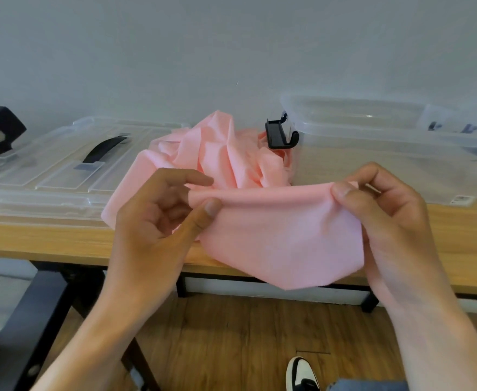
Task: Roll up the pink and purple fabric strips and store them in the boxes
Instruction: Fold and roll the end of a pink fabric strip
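Pink fabric strip (274, 235) lies partly on the wooden table (48, 238): the bulk is bunched in a crumpled heap at the far middle of the tabletop, while the near end hangs over the near table edge, held up in the air by both hands. Left hand (158, 210) pinches the left corner of the top edge between thumb and forefinger; right hand (384, 204) pinches the right corner the same way, remaining fingers curled behind. A narrow fold, the first turn of the roll by my reading, runs between the 2 pinches. No purple strip visible. Clear box (387, 131) with a black latch (281, 134) sits far right, apparently open; a clear lid (62, 167) with a black handle lies flat at far left. To do this step well: keep both pinches level so the fold stays straight, hold light tension across the width, and turn both thumbs at an equal rate so the roll does not cone. Likely fault: the heap behind snags or feeds in creases; smoothing it flat ahead of the roll should help.
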The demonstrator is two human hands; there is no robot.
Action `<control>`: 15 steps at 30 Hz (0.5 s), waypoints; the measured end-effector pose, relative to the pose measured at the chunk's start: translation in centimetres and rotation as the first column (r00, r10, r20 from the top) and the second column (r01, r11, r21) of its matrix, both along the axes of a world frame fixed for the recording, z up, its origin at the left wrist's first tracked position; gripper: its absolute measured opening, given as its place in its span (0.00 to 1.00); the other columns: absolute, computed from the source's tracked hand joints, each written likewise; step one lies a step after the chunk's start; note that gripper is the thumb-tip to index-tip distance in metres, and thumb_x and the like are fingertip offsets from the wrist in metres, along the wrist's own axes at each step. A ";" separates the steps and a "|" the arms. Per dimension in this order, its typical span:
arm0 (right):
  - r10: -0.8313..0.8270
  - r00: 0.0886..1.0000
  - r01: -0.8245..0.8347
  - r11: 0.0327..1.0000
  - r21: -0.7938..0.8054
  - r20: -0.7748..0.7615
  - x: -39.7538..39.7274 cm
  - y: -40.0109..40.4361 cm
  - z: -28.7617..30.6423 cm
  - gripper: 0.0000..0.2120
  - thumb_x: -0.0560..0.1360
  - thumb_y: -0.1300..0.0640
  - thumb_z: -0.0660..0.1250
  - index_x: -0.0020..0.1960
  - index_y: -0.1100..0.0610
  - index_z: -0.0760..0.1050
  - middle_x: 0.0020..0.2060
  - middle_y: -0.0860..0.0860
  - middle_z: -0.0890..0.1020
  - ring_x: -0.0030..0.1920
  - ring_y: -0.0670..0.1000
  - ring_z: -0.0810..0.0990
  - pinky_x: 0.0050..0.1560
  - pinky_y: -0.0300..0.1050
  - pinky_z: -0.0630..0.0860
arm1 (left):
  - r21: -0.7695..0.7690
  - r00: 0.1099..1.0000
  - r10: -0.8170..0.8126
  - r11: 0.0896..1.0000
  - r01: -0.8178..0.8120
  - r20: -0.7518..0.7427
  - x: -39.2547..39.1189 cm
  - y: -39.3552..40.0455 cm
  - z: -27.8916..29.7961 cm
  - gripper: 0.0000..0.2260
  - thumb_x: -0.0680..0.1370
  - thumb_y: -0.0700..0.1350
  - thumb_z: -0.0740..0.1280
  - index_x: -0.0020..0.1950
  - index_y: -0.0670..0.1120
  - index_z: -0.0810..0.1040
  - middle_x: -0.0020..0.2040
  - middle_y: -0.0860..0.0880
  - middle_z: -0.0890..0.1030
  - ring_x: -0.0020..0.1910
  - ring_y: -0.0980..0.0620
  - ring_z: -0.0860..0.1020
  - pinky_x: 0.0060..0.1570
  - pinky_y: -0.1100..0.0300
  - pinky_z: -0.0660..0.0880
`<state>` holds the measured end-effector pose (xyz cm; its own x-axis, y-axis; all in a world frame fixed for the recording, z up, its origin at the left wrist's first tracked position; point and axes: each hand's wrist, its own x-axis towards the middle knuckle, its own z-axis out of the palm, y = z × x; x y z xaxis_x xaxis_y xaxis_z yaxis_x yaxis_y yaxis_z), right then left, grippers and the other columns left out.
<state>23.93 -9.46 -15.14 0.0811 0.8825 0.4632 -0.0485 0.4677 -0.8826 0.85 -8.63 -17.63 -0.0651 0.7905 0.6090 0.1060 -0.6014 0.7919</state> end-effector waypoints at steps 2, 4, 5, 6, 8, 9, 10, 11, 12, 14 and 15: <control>-0.012 1.000 0.012 1.000 -0.002 -0.009 0.0 -0.1 0.2 0.09 0.70 0.55 0.76 0.45 0.48 0.77 0.32 0.48 0.80 0.35 0.50 0.79 0.27 0.42 0.73 | 0.028 1.000 -0.025 0.999 0.024 0.004 -0.1 -0.1 0.0 0.08 0.75 0.45 0.71 0.53 0.53 0.80 0.40 0.44 0.82 0.37 0.54 0.80 0.36 0.66 0.77; -0.029 0.999 0.029 1.000 0.008 -0.022 0.1 -0.1 0.4 0.06 0.67 0.52 0.72 0.44 0.45 0.80 0.32 0.48 0.81 0.36 0.48 0.79 0.29 0.40 0.73 | 0.052 1.000 -0.006 0.999 0.008 -0.030 -0.4 -0.2 0.1 0.08 0.74 0.46 0.72 0.52 0.54 0.81 0.41 0.45 0.82 0.37 0.52 0.80 0.36 0.66 0.78; -0.017 0.999 0.018 1.000 0.010 -0.034 0.3 0.0 0.4 0.04 0.66 0.52 0.72 0.41 0.46 0.82 0.33 0.46 0.82 0.35 0.46 0.79 0.29 0.38 0.73 | 0.051 1.000 -0.004 0.999 0.005 -0.031 -0.5 -0.2 0.2 0.08 0.73 0.45 0.73 0.52 0.53 0.82 0.42 0.46 0.83 0.38 0.54 0.81 0.38 0.68 0.78; 0.007 0.999 -0.007 1.000 -0.002 -0.052 0.4 0.0 0.5 0.03 0.66 0.51 0.73 0.39 0.47 0.82 0.33 0.46 0.82 0.34 0.45 0.79 0.29 0.37 0.73 | 0.039 1.000 -0.014 0.999 0.015 -0.018 -0.6 -0.2 0.3 0.10 0.72 0.44 0.73 0.52 0.52 0.83 0.43 0.48 0.85 0.39 0.56 0.83 0.39 0.68 0.79; 0.103 0.993 -0.104 0.994 -0.027 -0.056 0.9 0.1 0.5 0.07 0.63 0.49 0.74 0.40 0.48 0.84 0.36 0.47 0.84 0.35 0.46 0.82 0.28 0.38 0.76 | 0.003 0.999 -0.044 0.999 0.044 0.016 -0.9 -0.1 0.4 0.13 0.70 0.39 0.75 0.53 0.49 0.83 0.45 0.52 0.87 0.43 0.56 0.85 0.41 0.67 0.81; 0.158 0.987 -0.159 0.987 -0.030 -0.042 1.2 0.1 0.4 0.10 0.62 0.49 0.76 0.43 0.48 0.85 0.38 0.48 0.86 0.37 0.47 0.84 0.29 0.39 0.78 | -0.008 0.999 -0.048 0.999 0.048 0.024 -1.1 0.1 0.4 0.14 0.70 0.38 0.75 0.54 0.49 0.83 0.46 0.53 0.87 0.44 0.56 0.85 0.41 0.67 0.81; 0.190 0.981 -0.191 0.981 -0.029 -0.034 1.3 0.0 0.6 0.12 0.62 0.51 0.77 0.45 0.48 0.85 0.40 0.49 0.86 0.39 0.48 0.85 0.31 0.40 0.80 | -0.009 0.999 -0.042 0.999 0.042 0.022 -1.2 0.2 0.4 0.15 0.70 0.38 0.75 0.54 0.49 0.83 0.46 0.53 0.87 0.45 0.56 0.85 0.42 0.66 0.81; 0.196 0.980 -0.196 0.980 -0.019 -0.033 1.4 0.0 0.7 0.12 0.61 0.53 0.77 0.45 0.49 0.86 0.41 0.49 0.87 0.39 0.48 0.85 0.32 0.39 0.80 | -0.001 1.000 -0.029 1.000 0.029 0.011 -1.3 0.2 0.4 0.15 0.70 0.39 0.75 0.55 0.50 0.83 0.48 0.53 0.87 0.47 0.55 0.85 0.43 0.65 0.81; 0.173 0.984 -0.174 0.985 -0.013 -0.037 1.3 -0.1 0.8 0.12 0.61 0.55 0.76 0.44 0.49 0.86 0.40 0.50 0.87 0.39 0.48 0.85 0.33 0.39 0.80 | 0.007 1.000 -0.014 1.000 0.014 -0.007 -1.4 0.3 0.4 0.14 0.71 0.41 0.75 0.55 0.51 0.83 0.49 0.53 0.87 0.48 0.54 0.85 0.45 0.64 0.81; 0.093 0.995 -0.093 0.995 0.028 -0.023 1.1 -0.1 0.8 0.08 0.62 0.55 0.75 0.41 0.49 0.86 0.37 0.49 0.86 0.37 0.47 0.84 0.33 0.37 0.79 | 0.019 0.998 0.023 1.000 -0.022 -0.057 -1.3 0.2 0.4 0.12 0.73 0.43 0.73 0.56 0.52 0.83 0.49 0.54 0.86 0.48 0.53 0.84 0.46 0.65 0.81; 0.050 0.999 -0.049 0.997 0.058 -0.008 1.1 -0.1 0.8 0.06 0.63 0.53 0.75 0.40 0.48 0.86 0.36 0.48 0.86 0.36 0.46 0.83 0.33 0.37 0.79 | 0.025 0.996 0.040 0.999 -0.038 -0.083 -1.2 0.1 0.5 0.11 0.74 0.44 0.72 0.56 0.53 0.83 0.48 0.55 0.86 0.47 0.53 0.84 0.46 0.66 0.80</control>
